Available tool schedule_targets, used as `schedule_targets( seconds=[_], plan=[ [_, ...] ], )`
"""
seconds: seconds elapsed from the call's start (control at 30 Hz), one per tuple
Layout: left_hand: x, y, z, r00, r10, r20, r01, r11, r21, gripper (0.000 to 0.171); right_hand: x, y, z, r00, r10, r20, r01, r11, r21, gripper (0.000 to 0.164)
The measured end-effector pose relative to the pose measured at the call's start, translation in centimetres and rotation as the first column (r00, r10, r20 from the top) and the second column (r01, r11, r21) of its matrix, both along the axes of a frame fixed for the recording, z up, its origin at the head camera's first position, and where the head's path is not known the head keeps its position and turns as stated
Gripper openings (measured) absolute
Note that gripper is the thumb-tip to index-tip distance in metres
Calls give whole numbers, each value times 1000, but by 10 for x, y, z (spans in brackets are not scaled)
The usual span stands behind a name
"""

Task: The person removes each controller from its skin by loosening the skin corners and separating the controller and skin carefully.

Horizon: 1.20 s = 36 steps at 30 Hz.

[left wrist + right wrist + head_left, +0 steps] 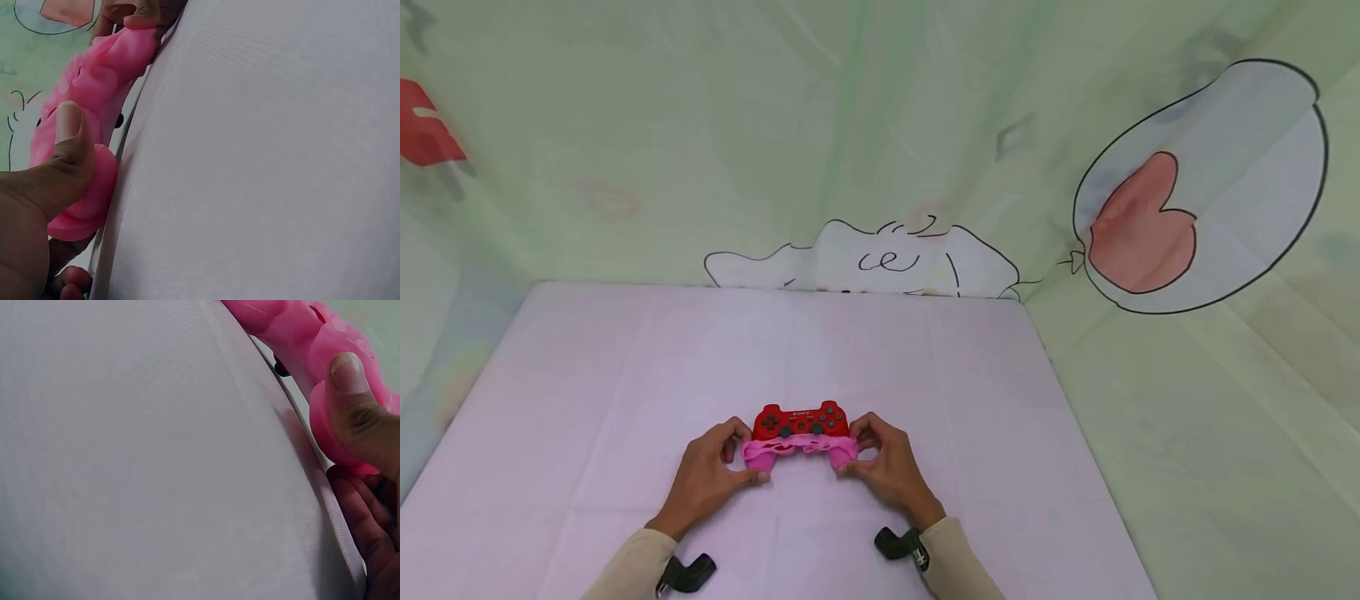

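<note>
A red game controller point(800, 419) with SONY lettering lies on the table, its buttons and two dark sticks facing up. Bunched over its near half and both grips is a pink silicone cover point(842, 454); the far half of the controller is bare. My left hand point(711, 467) pinches the cover at the left grip, thumb on the near side and fingers at the outer edge. At the right grip my right hand point(887, 467) pinches it the same way. In the left wrist view the pink cover point(94, 81) shows folds, with the left thumb pressed on it.
A pale pink cloth covers the table point(625, 375). Behind it hangs a green printed curtain point(700, 125), with a balloon and heart drawing point(1247, 183) at the right. Dark wrist camera mounts point(895, 543) sit below both hands.
</note>
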State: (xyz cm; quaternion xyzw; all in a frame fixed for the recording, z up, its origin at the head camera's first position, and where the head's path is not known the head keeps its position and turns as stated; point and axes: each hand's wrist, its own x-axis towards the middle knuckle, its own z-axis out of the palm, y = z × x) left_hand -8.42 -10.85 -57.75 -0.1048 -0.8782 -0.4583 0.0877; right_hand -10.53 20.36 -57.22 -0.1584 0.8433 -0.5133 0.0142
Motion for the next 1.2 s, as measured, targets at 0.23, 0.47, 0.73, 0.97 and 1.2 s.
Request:
schedule_targets(
  seconds=[0.23, 0.47, 0.73, 0.97, 1.2],
  plan=[
    [1, 0, 2, 1000, -3, -22, 3, 1000, -27, 60, -1, 2, -3, 1000, 18, -12, -17, 998, 61, 49],
    [2, 0, 3, 1000, -6, -11, 5, 1000, -15, 57, -1, 1, -2, 999, 28, -27, -26, 997, 72, 45],
    [2, -1, 3, 1000, -3, -20, 3, 1000, 3, 59, 0, 0, 0, 1000, -2, -29, 4, 998, 64, 47],
    [3, -1, 3, 1000, -2, -28, 2, 1000, 3, 51, -2, -1, 0, 1000, -9, -3, 9, 997, 78, 42],
    [1, -2, 0, 998, -12, -55, 13, 1000, 9, 48, -4, -1, 1, 1000, -6, 12, 5, 996, 93, 39]
  ],
)
